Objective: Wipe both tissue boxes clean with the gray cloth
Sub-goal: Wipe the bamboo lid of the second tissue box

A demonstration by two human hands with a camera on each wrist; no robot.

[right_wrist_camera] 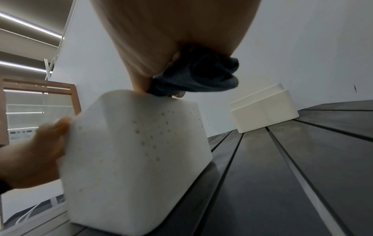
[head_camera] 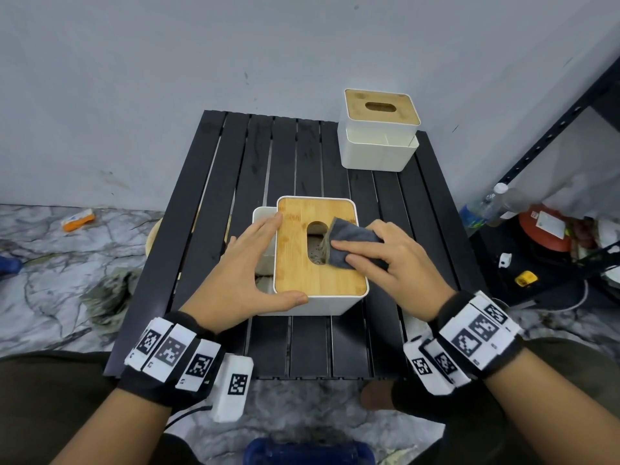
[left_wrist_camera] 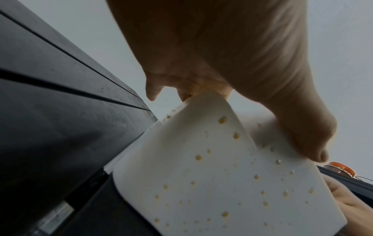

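The near white plastic tissue box with a bamboo lid (head_camera: 318, 256) is standing upright at the middle of the black slatted tabletop (head_camera: 235, 156), close to the person, evidently so that both hands can reach it without stretching. The left hand (head_camera: 250, 266) is bracing it: the fingers (head_camera: 268, 223) are lying nearly straight against the far left edge of the lid while the thumb is pressing the near corner, so the span is wide and acting as a clamp rather than a closed grip. This hold is judged to be keeping the box from sliding under the wiping pressure.

The right hand (head_camera: 396, 260) is pressing the folded gray cloth (head_camera: 352, 239) flat on the lid, just right of the oval slot, with a frayed corner overhanging the opening. The right wrist view is showing the cloth (right_wrist_camera: 193, 76) bunched under the palm, thumb and fingers curled around it.

The wrist views are showing yellowish droplets across the white side walls (left_wrist_camera: 222, 183), so the sides appear not yet wiped; the lid is judged to be the step in hand.

The second white tissue box with a bamboo lid (head_camera: 379, 129) is standing at the far right corner of the tabletop, well apart, apparently awaiting its turn.
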